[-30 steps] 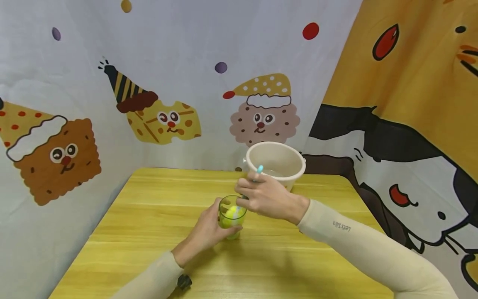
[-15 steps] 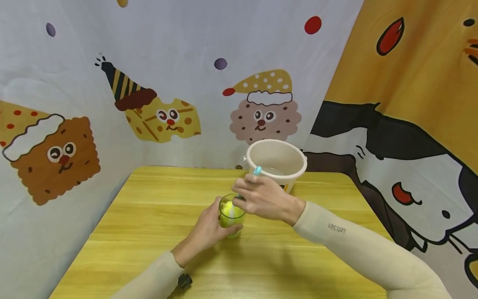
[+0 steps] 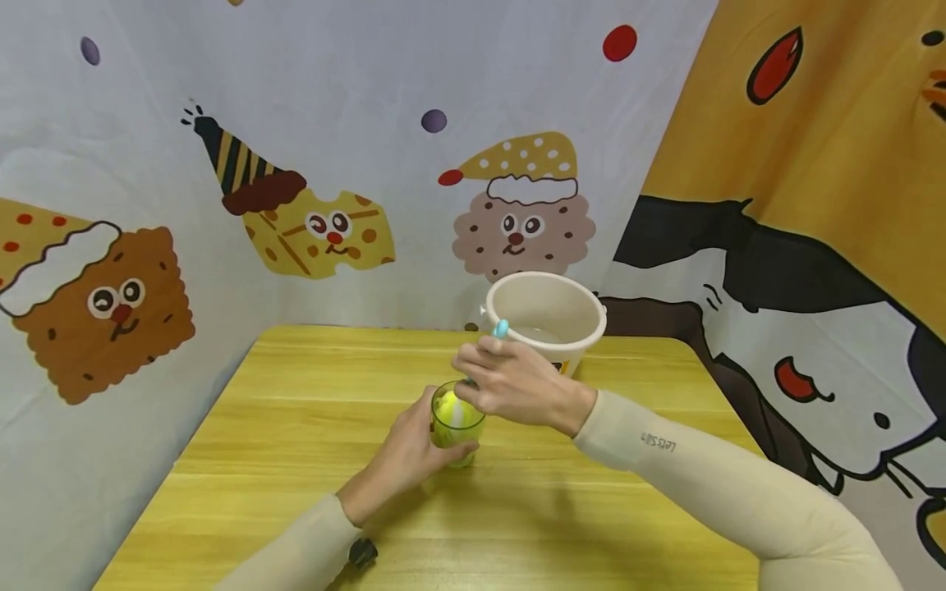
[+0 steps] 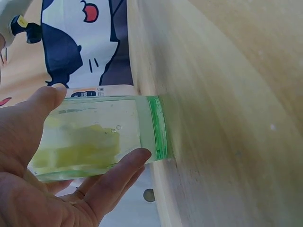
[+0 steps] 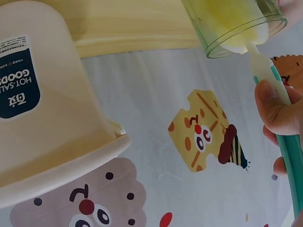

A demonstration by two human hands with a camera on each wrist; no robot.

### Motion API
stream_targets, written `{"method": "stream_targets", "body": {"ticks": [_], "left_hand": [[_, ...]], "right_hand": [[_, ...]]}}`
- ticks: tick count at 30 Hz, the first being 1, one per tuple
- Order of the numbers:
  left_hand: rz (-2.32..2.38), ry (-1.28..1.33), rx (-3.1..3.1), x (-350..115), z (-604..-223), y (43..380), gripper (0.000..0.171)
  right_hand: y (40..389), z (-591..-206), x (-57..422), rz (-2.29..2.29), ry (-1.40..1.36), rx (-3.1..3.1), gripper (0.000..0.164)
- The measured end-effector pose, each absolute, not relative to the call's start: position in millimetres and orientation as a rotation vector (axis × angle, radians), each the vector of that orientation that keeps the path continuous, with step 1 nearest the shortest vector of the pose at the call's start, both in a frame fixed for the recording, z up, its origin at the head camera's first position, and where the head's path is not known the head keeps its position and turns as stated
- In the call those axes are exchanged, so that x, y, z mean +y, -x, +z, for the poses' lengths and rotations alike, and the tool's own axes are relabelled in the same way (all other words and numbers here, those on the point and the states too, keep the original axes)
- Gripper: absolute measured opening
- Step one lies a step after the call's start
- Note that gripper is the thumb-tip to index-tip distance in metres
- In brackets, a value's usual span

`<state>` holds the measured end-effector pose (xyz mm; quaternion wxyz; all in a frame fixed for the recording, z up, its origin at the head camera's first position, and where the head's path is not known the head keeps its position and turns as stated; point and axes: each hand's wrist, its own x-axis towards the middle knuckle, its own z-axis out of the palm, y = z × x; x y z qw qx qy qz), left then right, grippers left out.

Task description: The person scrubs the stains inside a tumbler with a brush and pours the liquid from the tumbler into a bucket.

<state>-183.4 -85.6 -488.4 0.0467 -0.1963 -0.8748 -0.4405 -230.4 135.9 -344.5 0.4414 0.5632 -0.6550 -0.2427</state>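
My left hand (image 3: 410, 451) grips a clear green-tinted glass (image 4: 102, 132) around its side, with the base on or just above the table. Over the glass mouth, my right hand (image 3: 517, 386) holds a sponge cup brush by its teal and white handle (image 5: 291, 165). The yellow and white sponge head (image 5: 236, 21) sits inside the glass, seen through its wall in the right wrist view. In the head view, only the handle's light blue end (image 3: 502, 328) shows above the right hand. Small bubbles or drops show on the glass in the left wrist view.
A cream bucket (image 3: 572, 355) with a dark label stands at the back of the wooden table (image 3: 296, 410), just beyond the right hand. Cartoon-printed cloth (image 3: 332, 66) hangs behind and beside the table. A small black object (image 3: 362, 552) shows by the left wrist.
The right hand and the brush have shifted slightly left over the glass. The left hand keeps its hold on the glass with little movement. The head view has tilted slightly downward.
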Motion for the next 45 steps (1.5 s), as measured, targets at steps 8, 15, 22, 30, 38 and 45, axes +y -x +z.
{"method": "stream_targets", "body": {"ticks": [8, 15, 22, 30, 38, 45], "left_hand": [[-1.352, 0.584, -2.68, -85.9, -488.0, 185.5, 0.084], [-1.349, 0.59, -2.68, -86.7, -487.3, 185.2, 0.082], [-1.356, 0.583, -2.701, -87.6, -487.6, 186.2, 0.078], [-1.398, 0.555, -2.721, -89.1, -487.5, 185.8, 0.077], [-1.413, 0.559, -2.718, -88.7, -488.3, 185.3, 0.079], [-1.423, 0.556, -2.709, -88.4, -489.3, 183.8, 0.079]], "right_hand": [[229.0, -339.9, 134.4, -0.69, -1.419, -1.665, 0.013], [228.2, -336.8, 131.1, -0.77, -1.435, -1.73, 0.009], [226.6, -337.0, 132.2, -0.772, -1.438, -1.787, 0.012], [225.8, -335.6, 132.4, -0.73, -1.449, -1.843, 0.013], [224.0, -335.7, 133.2, -0.675, -1.448, -1.883, 0.014], [221.6, -336.5, 134.0, -0.614, -1.458, -1.914, 0.021]]}}
